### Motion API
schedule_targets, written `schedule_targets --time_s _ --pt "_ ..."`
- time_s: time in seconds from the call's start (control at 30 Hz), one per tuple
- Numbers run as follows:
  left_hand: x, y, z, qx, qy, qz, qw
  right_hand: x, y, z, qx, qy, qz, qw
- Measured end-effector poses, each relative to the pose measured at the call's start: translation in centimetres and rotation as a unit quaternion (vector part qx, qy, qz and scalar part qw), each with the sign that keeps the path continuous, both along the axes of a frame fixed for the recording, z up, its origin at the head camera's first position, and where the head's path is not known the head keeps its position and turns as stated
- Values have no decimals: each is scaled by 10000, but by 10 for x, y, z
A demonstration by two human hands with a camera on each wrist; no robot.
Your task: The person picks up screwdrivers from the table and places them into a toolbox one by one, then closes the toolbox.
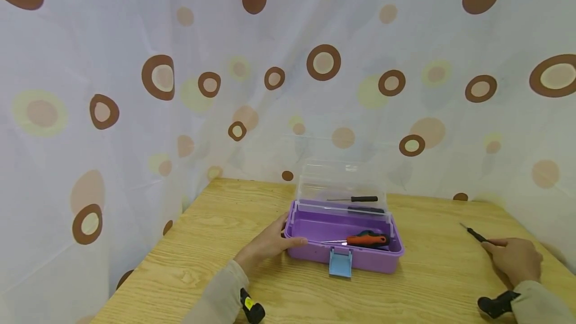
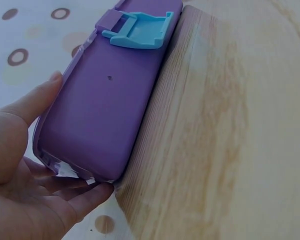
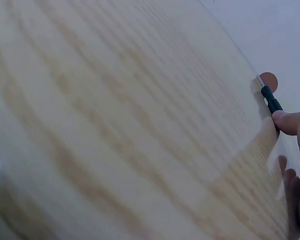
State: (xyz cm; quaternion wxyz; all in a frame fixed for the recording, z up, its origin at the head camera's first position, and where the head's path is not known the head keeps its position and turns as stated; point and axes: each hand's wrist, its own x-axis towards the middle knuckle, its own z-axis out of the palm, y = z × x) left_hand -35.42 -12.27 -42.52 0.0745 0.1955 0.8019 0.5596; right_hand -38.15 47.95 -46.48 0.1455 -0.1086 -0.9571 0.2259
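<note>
A purple toolbox (image 1: 315,251) with a raised clear lid (image 1: 342,184) and a light blue latch (image 1: 340,264) hanging down in front stands on the table. My left hand (image 1: 272,239) holds its left end, thumb over the rim and fingers (image 2: 92,200) against the end wall. Inside lies an orange-handled screwdriver (image 1: 366,239), with a dark green handle partly hidden beside it. Out to the right, my right hand (image 1: 515,259) pinches a small screwdriver (image 1: 476,234) by its black handle, close over the table; its thin tip points away from me.
Through the clear lid show a black-handled screwdriver (image 1: 364,198) and another dark handle (image 1: 366,210); whether they lie on the lid or behind it I cannot tell. The wooden table (image 1: 193,244) ends at a spotted curtain (image 1: 288,104) behind and at the sides.
</note>
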Motion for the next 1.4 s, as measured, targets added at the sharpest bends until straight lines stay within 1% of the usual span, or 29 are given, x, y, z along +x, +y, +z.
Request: schedule_targets --time_s 0.2,0.47,0.67,0.8,0.93,1.17,1.27,1.4 --pt "0 1 0 11 30 -55 10000 3 -3 3 -251 -142 -170 9994" --pt "-2 -1 -1 77 11 -78 9999 4 -10 3 -561 19 -349 9978" --pt "-1 -1 -1 67 -46 -47 10000 5 -12 6 -844 -18 -443 9954" --pt "0 0 0 84 -43 -34 9999 7 -12 8 -860 68 -311 9958" --pt "0 0 0 9 -12 10 10000 8 -10 12 -770 213 -128 9967" --pt "-1 0 -1 -16 3 26 10000 6 -8 16 -1064 201 -96 9941" --pt "-1 -1 -1 -14 11 24 10000 4 -7 17 -1094 275 79 9936" --pt "-1 -1 -1 -40 32 -5 10000 4 -6 20 -950 369 368 9941"
